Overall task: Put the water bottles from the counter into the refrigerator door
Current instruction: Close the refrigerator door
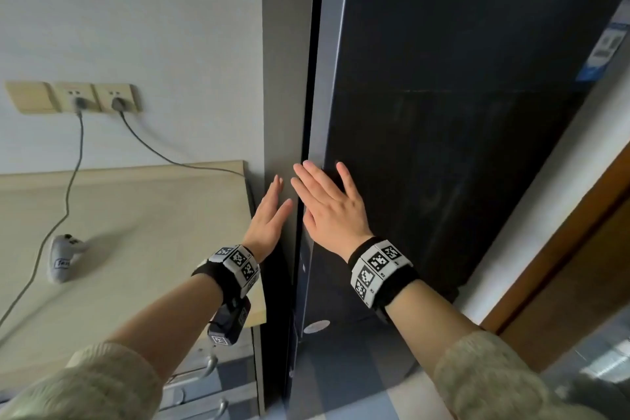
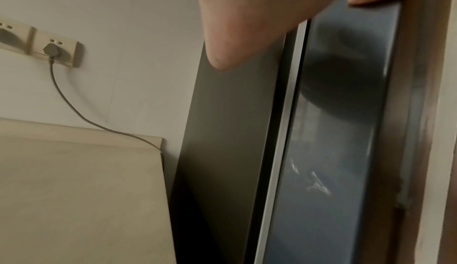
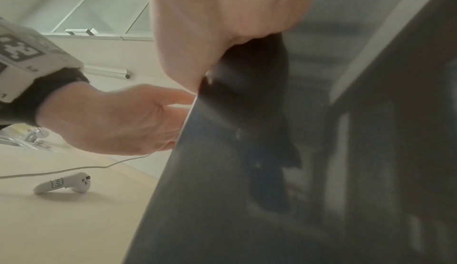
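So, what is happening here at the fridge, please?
A person stands at a dark fridge with both hands flat and holding nothing. The right hand lies on the fridge door near its edge. The left hand is at the grey side of the fridge, fingers by the door seam. The door looks closed. No water bottles are in view; on the counter lies a white controller.
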The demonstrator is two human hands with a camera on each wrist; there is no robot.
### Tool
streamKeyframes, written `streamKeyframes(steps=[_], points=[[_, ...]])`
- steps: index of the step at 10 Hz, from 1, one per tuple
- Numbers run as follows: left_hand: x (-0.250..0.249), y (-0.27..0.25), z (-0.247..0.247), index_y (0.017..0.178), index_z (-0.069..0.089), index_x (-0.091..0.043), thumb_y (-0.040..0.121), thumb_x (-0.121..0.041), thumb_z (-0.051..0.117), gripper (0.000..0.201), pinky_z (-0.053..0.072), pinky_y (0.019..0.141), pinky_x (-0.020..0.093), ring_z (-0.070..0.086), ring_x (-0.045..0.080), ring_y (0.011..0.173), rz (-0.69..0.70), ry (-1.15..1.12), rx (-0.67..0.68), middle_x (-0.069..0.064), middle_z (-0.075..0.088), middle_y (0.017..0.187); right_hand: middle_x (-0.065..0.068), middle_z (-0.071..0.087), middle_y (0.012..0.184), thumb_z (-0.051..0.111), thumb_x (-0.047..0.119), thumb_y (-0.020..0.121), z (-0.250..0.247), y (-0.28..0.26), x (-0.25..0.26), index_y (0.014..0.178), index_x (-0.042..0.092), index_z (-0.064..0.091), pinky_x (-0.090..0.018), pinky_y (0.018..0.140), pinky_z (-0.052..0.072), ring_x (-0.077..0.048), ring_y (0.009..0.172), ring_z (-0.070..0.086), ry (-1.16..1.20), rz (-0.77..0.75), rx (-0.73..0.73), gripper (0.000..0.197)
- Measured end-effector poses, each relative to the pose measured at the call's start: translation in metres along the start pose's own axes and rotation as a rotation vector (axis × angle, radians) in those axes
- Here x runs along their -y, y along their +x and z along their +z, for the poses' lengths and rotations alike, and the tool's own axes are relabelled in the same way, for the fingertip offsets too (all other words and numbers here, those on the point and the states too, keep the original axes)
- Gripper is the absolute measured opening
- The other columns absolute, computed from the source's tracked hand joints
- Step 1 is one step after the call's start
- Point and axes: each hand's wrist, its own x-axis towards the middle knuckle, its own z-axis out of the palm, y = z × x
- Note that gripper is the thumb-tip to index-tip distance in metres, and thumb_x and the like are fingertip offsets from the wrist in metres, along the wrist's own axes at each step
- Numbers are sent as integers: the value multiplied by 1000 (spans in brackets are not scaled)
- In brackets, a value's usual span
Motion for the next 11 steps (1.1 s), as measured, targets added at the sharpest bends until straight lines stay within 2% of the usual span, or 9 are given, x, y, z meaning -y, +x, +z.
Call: streamKeyframes(steps=[2,3,4,5,6,7,9,10,11], points=[[-7,10,5,152,18,-25,94,-52,25,64,12,122,39,15,4,146,22,-76,21,-6,19,160,0,34,155,60,28,84,18,15,1,141,18,48,-46,117,-10,-14,145,17,-4,7,31,59],[-17,10,8,150,26,-20,102,-36,25,51,16,120,29,23,5,143,21,-94,6,-2,27,157,-1,35,155,62,28,84,21,14,1,137,19,52,-46,117,-9,-14,144,16,10,-4,13,55],[-29,5,11,147,30,-23,106,-24,24,42,19,106,5,28,-1,135,6,-94,3,-10,33,150,-2,37,154,65,28,82,22,13,0,131,19,58,-47,117,-8,-16,144,18,33,-17,4,50],[-39,0,11,144,32,-24,106,-19,25,39,19,98,-6,29,-4,130,6,-100,0,-17,33,140,-2,40,152,67,26,81,21,13,-1,124,19,64,-47,117,-6,-16,143,20,72,-15,-3,44],[-35,-3,7,147,29,-25,106,-24,24,41,16,117,21,24,5,141,-14,-83,35,-6,31,152,-2,41,151,67,24,80,19,13,-1,118,18,67,-47,116,-5,-15,143,19,96,-16,-4,38],[-33,-9,2,150,25,-18,105,-30,24,46,12,121,34,20,10,145,-61,-37,50,-1,26,157,-3,42,150,68,23,78,15,13,0,114,18,68,-47,116,-7,-16,143,17,111,-23,8,37],[-59,-28,-15,149,29,-20,104,-26,33,45,22,109,22,31,2,132,-113,-17,142,-11,39,141,-3,54,141,59,22,85,-3,11,2,122,14,65,-48,119,6,-18,141,35,241,12,-26,39],[-69,-34,-22,138,47,-14,101,-24,42,38,31,97,20,46,8,121,-207,207,383,-6,52,126,-3,65,127,47,18,85,-13,9,4,110,11,70,-47,117,21,-19,129,51,414,56,-115,34],[-76,-36,-31,128,56,-8,97,-17,50,32,43,76,4,58,15,104,-241,228,454,1,61,113,-5,69,118,40,21,87,-38,15,0,109,10,69,-43,107,41,-22,111,63,572,216,-239,38]])
